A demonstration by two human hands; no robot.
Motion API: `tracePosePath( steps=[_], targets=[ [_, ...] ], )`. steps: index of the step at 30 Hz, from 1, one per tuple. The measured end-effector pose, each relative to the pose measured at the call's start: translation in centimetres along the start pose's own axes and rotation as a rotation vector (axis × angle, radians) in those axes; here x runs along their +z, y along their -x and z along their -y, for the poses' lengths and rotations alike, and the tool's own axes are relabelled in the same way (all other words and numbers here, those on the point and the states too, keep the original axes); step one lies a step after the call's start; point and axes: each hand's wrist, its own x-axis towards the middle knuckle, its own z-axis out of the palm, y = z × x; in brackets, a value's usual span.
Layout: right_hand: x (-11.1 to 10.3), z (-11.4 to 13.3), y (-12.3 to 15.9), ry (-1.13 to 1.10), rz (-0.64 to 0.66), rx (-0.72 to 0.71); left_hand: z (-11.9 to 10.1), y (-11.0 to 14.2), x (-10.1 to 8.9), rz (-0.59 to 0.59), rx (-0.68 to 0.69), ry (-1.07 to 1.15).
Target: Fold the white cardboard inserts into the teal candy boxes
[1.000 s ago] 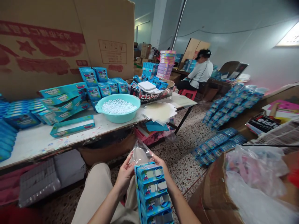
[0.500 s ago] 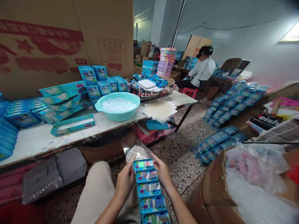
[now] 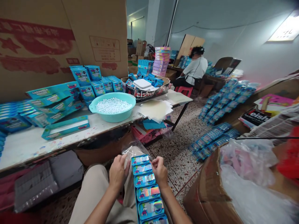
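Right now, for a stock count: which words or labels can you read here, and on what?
"eishu", with "berry" below: tray front.
"eish": black box at right.
Blue boxes on the table: too blurred.
Strip of blue packs: too small.
Carton red print: unreadable.

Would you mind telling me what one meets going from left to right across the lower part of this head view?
Stacked silvery packaging under the table → left hand → strip of blue packs → right hand → open cardboard carton
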Motion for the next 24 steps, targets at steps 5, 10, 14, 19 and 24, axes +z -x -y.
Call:
tracePosePath(
  steps=[5,10,14,19,24],
  targets=[
    [-0.8,1.0,-2.3,0.008,-0.062,-0.295,-0.3,-2.1,-1.5,0.077,0.110,0.147],
    [-1.2,1.3,-2.5,-0.039,0.012,-0.350,-1.3,-2.8,-1.9,0.189,-0.062,0.331],
    [-0.9,1.3,-2.3,-0.041,-0.034,-0.303,-2.0,-3.4,-2.5,0.239,-0.165,0.380],
    [-1.8,2.5,-2.6,-0.037,0.033,-0.350,-2.3,-4.1,-3.8,0.313,-0.109,0.261],
    [-3.1,3.7,-2.3,-0.073,0.011,-0.407,-3.6,-4.4,-5.2,0.407,-0.041,0.035]
  ],
)
